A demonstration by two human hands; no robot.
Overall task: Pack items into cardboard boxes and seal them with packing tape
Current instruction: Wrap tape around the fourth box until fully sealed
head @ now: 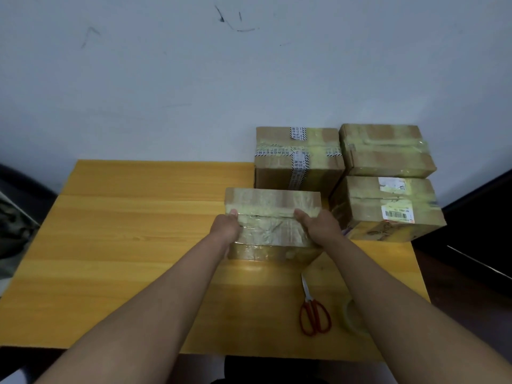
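Observation:
A closed cardboard box wrapped in clear tape sits in the middle of the yellow wooden table. My left hand grips its left end, thumb on the top seam. At the box's right end my right hand grips it the same way. Red-handled scissors lie on the table near the front, right of centre. A roll of clear packing tape stands just right of the scissors, partly hidden by my right forearm.
Three taped cardboard boxes stand at the table's back right: one with printed tape, one by the wall, one with a barcode label. A white wall rises behind. Dark furniture flanks both sides of the table.

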